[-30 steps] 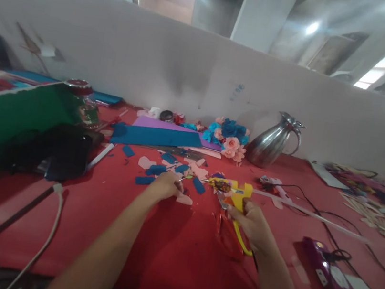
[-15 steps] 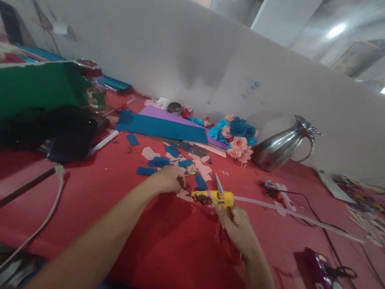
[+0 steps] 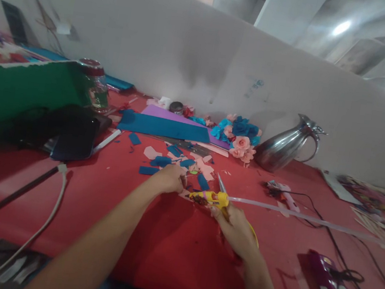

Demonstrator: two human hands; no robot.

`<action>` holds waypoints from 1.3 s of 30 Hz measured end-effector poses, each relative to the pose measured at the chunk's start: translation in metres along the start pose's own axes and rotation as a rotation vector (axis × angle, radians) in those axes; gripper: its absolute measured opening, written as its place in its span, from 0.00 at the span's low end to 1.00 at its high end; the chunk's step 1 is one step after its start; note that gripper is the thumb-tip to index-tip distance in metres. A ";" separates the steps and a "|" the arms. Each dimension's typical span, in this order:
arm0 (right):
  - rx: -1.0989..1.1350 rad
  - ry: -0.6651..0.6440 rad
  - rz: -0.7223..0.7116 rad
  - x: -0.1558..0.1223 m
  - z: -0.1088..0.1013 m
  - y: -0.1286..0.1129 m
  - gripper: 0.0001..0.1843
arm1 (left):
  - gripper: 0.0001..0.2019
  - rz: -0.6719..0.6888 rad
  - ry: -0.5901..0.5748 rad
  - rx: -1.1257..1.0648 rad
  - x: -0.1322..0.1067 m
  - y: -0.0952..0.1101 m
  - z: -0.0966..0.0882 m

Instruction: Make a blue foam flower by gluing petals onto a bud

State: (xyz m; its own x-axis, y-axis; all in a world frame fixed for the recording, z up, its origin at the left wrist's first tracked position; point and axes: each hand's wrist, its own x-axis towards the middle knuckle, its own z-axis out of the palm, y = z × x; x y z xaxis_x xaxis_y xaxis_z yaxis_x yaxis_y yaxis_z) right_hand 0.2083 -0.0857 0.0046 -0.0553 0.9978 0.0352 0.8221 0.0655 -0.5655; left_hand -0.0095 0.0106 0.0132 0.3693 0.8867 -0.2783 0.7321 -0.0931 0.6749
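My right hand (image 3: 236,228) is closed around a yellow glue gun (image 3: 210,197), whose nozzle points left at a small pink paper piece (image 3: 185,192) on the red table (image 3: 169,252). A long clear glue stick (image 3: 297,216) runs out of the gun to the right. My left hand (image 3: 169,179) is closed in a pinch on that small piece, right at the nozzle. Scissor blades (image 3: 221,184) lie just behind the gun. Blue and pink paper scraps (image 3: 172,158) are scattered beyond my left hand.
A steel jug (image 3: 284,146) and paper flowers (image 3: 239,137) stand at the back by the white wall. Blue and purple sheets (image 3: 164,126), a black bag (image 3: 64,132), a green board (image 3: 8,93), a jar (image 3: 95,84), a purple device (image 3: 329,283) with cables, and wooden sticks (image 3: 379,225) surround the work spot.
My right hand brought the glue gun down and left, from upright to lying level with its nozzle at the piece under my left hand. The camera also tilted slightly.
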 end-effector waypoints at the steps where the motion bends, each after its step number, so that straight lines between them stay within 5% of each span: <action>1: -0.017 -0.021 0.009 0.000 0.000 -0.001 0.21 | 0.07 0.001 0.001 0.002 0.000 0.000 0.000; 24: -0.168 -0.035 0.070 0.002 0.004 -0.007 0.19 | 0.15 0.003 -0.022 -0.003 0.001 -0.001 -0.001; 29: -0.179 -0.029 0.043 0.001 0.005 -0.005 0.19 | 0.09 -0.003 -0.017 0.002 0.003 -0.002 0.000; 39: 0.048 -0.052 -0.036 -0.003 -0.001 0.001 0.20 | 0.06 0.026 -0.013 -0.094 0.001 -0.004 0.000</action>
State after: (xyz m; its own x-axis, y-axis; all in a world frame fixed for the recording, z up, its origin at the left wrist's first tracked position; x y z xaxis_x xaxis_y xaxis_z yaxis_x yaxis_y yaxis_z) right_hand 0.2098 -0.0890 0.0044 -0.1150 0.9933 0.0144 0.7910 0.1003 -0.6035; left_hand -0.0117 0.0118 0.0104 0.3950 0.8787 -0.2682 0.6656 -0.0725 0.7428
